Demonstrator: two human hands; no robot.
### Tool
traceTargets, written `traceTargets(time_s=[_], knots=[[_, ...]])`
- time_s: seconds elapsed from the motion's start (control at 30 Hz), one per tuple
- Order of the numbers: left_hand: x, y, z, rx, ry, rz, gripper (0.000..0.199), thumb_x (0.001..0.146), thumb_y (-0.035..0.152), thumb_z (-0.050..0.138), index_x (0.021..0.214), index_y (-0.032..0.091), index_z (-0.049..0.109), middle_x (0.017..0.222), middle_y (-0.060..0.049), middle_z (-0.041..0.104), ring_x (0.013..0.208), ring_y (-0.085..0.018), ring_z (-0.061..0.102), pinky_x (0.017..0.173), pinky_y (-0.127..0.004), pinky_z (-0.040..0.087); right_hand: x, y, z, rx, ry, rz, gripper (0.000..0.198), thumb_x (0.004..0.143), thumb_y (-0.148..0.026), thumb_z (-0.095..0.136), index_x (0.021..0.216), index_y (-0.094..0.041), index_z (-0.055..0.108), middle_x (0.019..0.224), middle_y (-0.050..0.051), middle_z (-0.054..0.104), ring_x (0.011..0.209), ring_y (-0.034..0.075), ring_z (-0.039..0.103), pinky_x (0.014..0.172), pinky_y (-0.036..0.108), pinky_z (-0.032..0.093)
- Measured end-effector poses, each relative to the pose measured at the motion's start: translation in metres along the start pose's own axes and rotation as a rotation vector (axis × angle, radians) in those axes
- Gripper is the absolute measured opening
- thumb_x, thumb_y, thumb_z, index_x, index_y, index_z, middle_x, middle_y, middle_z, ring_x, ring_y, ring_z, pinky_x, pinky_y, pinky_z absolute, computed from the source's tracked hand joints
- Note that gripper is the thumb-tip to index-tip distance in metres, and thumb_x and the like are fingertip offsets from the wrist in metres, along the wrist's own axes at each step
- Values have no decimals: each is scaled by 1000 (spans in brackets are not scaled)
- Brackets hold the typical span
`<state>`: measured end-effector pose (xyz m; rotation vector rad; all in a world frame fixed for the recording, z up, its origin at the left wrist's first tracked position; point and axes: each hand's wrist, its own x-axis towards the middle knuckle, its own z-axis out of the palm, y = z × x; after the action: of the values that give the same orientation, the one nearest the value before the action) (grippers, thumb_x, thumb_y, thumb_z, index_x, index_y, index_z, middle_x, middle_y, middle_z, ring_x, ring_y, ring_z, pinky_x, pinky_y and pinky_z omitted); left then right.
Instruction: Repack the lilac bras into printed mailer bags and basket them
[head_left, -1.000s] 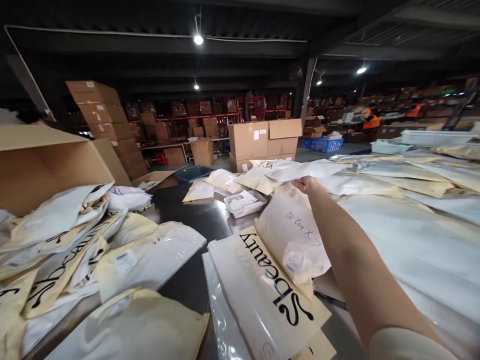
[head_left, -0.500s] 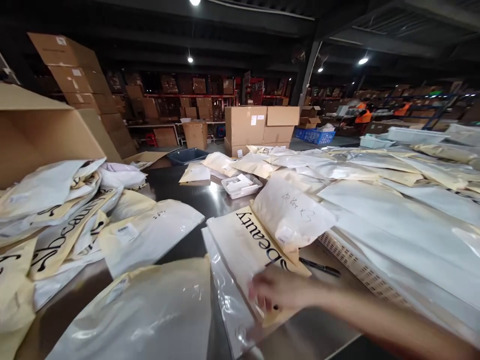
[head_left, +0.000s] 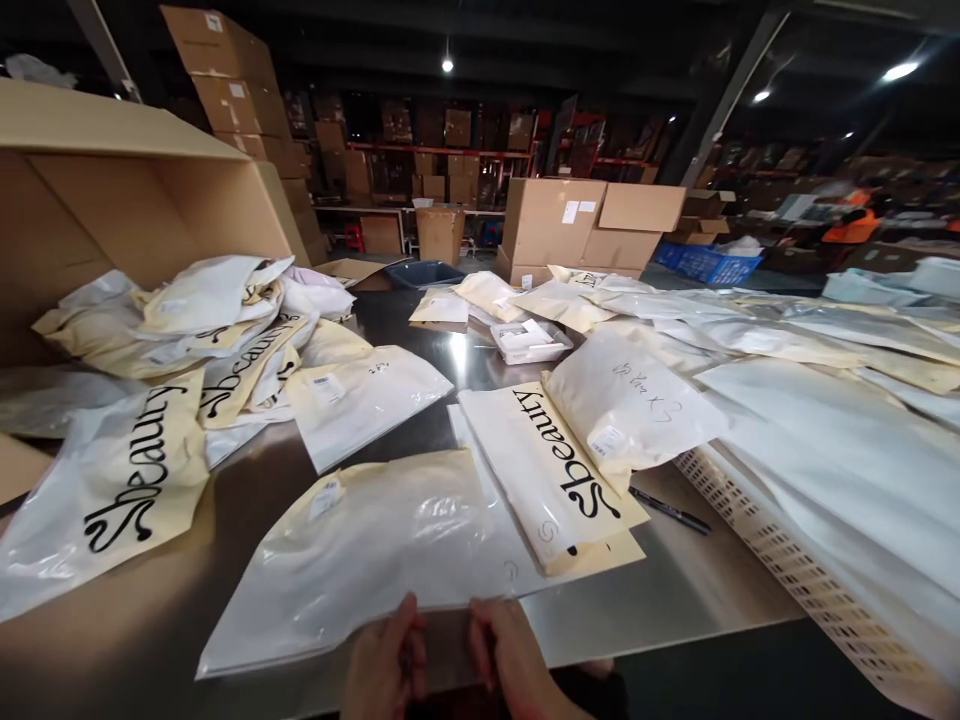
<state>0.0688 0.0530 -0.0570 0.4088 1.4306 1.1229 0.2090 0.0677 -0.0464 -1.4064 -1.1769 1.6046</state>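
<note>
My left hand (head_left: 386, 655) and my right hand (head_left: 506, 650) face each other at the table's near edge, thumbs up and fingers curled. Both thumb tips meet the near edge of a white plastic mailer bag (head_left: 375, 555) in the view; whether they grip it or anything else is hidden. This bag is plump, with a small label (head_left: 326, 498) at its upper left. To its right lies a cream-and-white bag (head_left: 517, 440) printed "beauty". Upon that rests a puffy bag (head_left: 637, 400) with handwriting. A black marker pen (head_left: 670, 510) lies beside them.
Piled bags (head_left: 247, 300) spill from an open carton (head_left: 202, 210) at the left. A perforated white basket (head_left: 787, 570) full of flat bags borders the right. A small white tray (head_left: 529, 342) sits farther back. Large cartons (head_left: 555, 225) stand beyond the metal table (head_left: 645, 600).
My right hand has left the printed bag and come to the near edge. My left hand has entered view. The plump bag now overlaps the bags beside it. The view has swung left.
</note>
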Motion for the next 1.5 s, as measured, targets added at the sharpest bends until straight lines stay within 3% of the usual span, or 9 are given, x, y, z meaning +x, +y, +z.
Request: traceTargets(time_s=[0.27, 0.37, 0.5, 0.67, 0.8, 1.03, 1.3, 1.4, 1.5], knots=[[2, 19, -130, -182, 454, 48, 48, 51, 53, 81, 71, 16, 58, 54, 2, 57, 39, -8, 43, 34, -17, 21, 6, 2, -29, 168, 200, 26, 48, 76, -51, 41, 40, -20, 48, 39, 2, 40, 40, 12, 39, 46, 27, 29], [-1, 17, -156, 301, 495, 131, 55, 57, 64, 73, 81, 16, 62, 61, -2, 62, 46, -16, 52, 39, -25, 34, 10, -1, -32, 162, 237, 148, 40, 73, -55, 56, 59, -17, 62, 54, 4, 57, 47, 16, 50, 48, 29, 40], [-12, 29, -130, 1097, 721, 653, 64, 78, 57, 61, 125, 13, 54, 122, -21, 61, 106, -38, 60, 81, -47, 50, 18, -6, -24, 200, 262, 96, 45, 61, -60, 73, 69, -17, 63, 62, 3, 61, 52, 17, 55, 49, 30, 46], [-12, 44, -66, 1714, 22, 1153, 39, 89, 23, 53, 128, 15, 57, 127, -17, 62, 115, -32, 58, 91, -43, 49, 25, -20, -15, 60, 160, -71, 59, 67, -73, 65, 55, -15, 58, 50, 5, 56, 48, 14, 52, 52, 28, 42], [-11, 69, -39, 2019, -305, 1011, 40, 81, -5, 41, 102, 14, 68, 91, -11, 71, 81, -25, 67, 67, -33, 50, 22, -27, -24, 6, 163, -144, 60, 73, -74, 60, 54, -18, 51, 46, 2, 51, 45, 12, 48, 50, 26, 40], [-18, 100, 3, 2006, -440, 889, 32, 98, 30, 40, 91, 14, 67, 83, -11, 70, 78, -26, 68, 62, -31, 43, 11, -19, -14, 169, -49, -150, 49, 70, -61, 73, 80, -18, 51, 68, 1, 64, 59, 14, 61, 55, 24, 48], [-13, 95, -7, 2067, -513, 871, 50, 101, 38, 23, 89, 17, 67, 82, -9, 69, 79, -28, 67, 61, -35, 43, 20, -22, -64, 27, 343, -487, 61, 79, -44, 72, 130, -25, 44, 104, 6, 65, 85, 19, 65, 71, 33, 55], [-16, 103, -27, 2051, -507, 881, 29, 97, 35, 41, 92, 19, 64, 87, -7, 67, 79, -27, 66, 60, -35, 45, 24, -26, -88, -191, 236, -561, 28, 84, -41, 64, 104, -21, 64, 93, 6, 68, 81, 19, 65, 75, 34, 53], [-23, 110, -59, 2026, -406, 864, 6, 85, 22, 58, 86, 20, 64, 90, -5, 66, 87, -27, 65, 61, -33, 46, 33, -24, -101, -178, 468, -564, 24, 84, -41, 62, 87, -19, 66, 85, 6, 68, 79, 20, 64, 76, 36, 52]])
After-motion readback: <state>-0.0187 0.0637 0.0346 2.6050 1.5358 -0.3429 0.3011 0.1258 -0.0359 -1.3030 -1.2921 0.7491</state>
